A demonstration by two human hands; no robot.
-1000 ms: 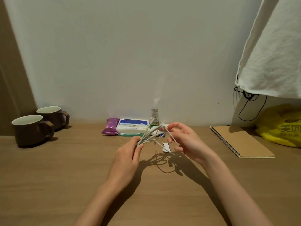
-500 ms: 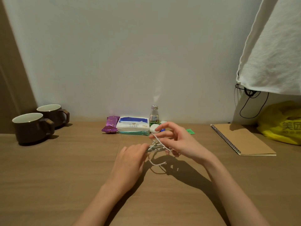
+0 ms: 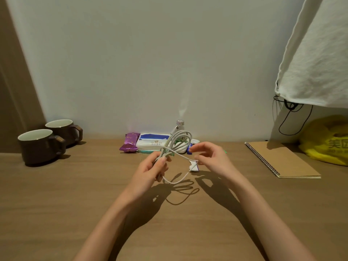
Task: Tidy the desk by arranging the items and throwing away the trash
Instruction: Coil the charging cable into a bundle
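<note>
Our left hand (image 3: 150, 172) grips the white cable (image 3: 180, 136) just above the middle of the desk (image 3: 94, 185). We should squeeze the loops so they cannot spring open, then wind the loose tail round slowly. At three o'clock, apart, our right hand (image 3: 214, 161) pinches that tail. The cable is thin, bendy and looped, with a small tag.

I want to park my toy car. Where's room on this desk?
The wooden desk is bare between the two brown mugs and the left hand, and between the right hand and the tan spiral notebook. The back middle is crowded: purple snack wrapper, white tissue pack, both hands holding the coiled white cable.
</note>
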